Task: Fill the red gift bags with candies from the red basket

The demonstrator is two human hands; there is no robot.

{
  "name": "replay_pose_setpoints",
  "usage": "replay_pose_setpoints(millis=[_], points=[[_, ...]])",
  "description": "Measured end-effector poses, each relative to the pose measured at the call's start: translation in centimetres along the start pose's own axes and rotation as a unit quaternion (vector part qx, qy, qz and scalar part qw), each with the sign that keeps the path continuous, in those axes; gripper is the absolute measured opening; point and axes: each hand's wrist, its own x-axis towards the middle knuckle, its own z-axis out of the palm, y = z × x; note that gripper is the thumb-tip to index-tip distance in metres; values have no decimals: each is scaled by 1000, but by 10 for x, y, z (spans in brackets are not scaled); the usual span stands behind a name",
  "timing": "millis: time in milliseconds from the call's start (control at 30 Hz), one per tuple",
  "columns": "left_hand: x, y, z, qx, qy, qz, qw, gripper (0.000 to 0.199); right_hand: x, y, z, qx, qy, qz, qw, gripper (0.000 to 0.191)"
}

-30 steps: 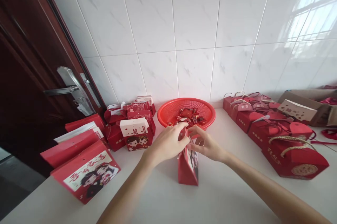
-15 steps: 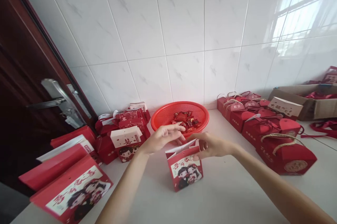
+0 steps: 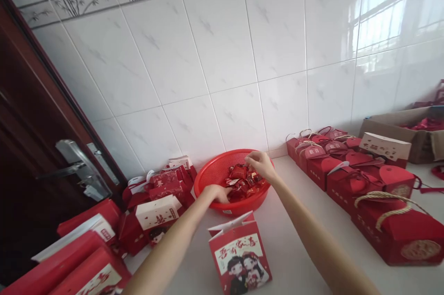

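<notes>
A red perforated basket [image 3: 211, 170] stands against the wall with red wrapped candies [image 3: 243, 179] inside. My left hand [image 3: 217, 193] reaches over its near left rim, fingertips hidden among the candies. At the right rim, my right hand [image 3: 260, 163] is closed with fingertips pinched together; whatever they hold is too small to make out. In front of the basket, a red gift bag [image 3: 240, 258] with a cartoon couple stands upright with its top open, touched by neither hand.
Red bags and boxes [image 3: 169, 184] crowd the left side beside a dark door [image 3: 41, 147]. Rows of red boxes with rope handles [image 3: 391, 221] line the right. A cardboard box [image 3: 416, 135] sits at the far right, and a tiled wall [image 3: 232, 45] rises behind.
Both hands have left the gift bag and moved forward to the basket, the left one into the candies. The view has shifted, so the bag appears lower.
</notes>
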Motion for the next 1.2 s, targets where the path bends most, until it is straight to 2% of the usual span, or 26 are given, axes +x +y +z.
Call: replay_pose_setpoints(millis=[100,267,333,433,533,600,800,1000,1200], points=[[13,4,14,31,-18,-24,999,51,6,15,3,8,-8,36,999,13],[37,19,18,-1,21,9,1000,41,6,20,1,31,-32,75,996,9],[47,23,16,-31,51,11,998,29,6,21,0,41,-29,86,995,8],[57,21,11,-87,124,11,988,13,10,24,0,55,13,87,995,4],[61,13,7,-141,195,12,970,16,13,27,-1,65,60,82,993,9],[61,8,5,-170,217,14,961,18,15,28,0,67,76,81,992,11],[61,6,3,-218,223,21,950,24,12,28,-1,60,84,77,992,14],[55,10,5,-226,178,-4,958,25,12,29,-1,56,82,70,993,13],[54,9,2,-184,182,-65,964,26,12,32,-1,53,78,70,993,10]])
